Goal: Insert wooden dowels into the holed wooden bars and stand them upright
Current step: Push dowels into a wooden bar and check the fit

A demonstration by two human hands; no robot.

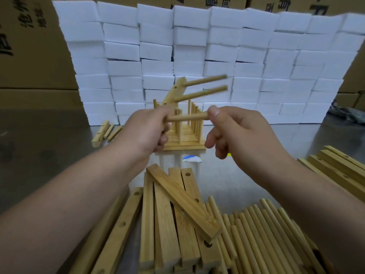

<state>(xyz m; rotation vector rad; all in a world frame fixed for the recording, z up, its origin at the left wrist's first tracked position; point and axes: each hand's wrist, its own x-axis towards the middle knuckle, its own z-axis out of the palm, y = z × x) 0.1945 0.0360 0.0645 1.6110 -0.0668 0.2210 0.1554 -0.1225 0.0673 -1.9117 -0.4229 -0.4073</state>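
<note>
My left hand (pixel 152 131) grips the lower end of a holed wooden bar (pixel 174 90), held tilted above the table. Two dowels (pixel 201 93) stick out of the bar to the right. My right hand (pixel 229 131) pinches the right end of a third dowel (pixel 187 117), which lies level with its left end at the bar by my left fingers. Behind my hands stands a row of finished bars with upright dowels (pixel 187 133). Loose holed bars (pixel 173 212) lie in a pile near me, and loose dowels (pixel 262 230) lie to their right.
A wall of white foam blocks (pixel 197 56) closes off the back of the metal table (pixel 49 139). One holed bar and two dowels (pixel 104 133) lie at the left. More bars (pixel 339 167) are stacked at the right edge. Cardboard boxes stand behind.
</note>
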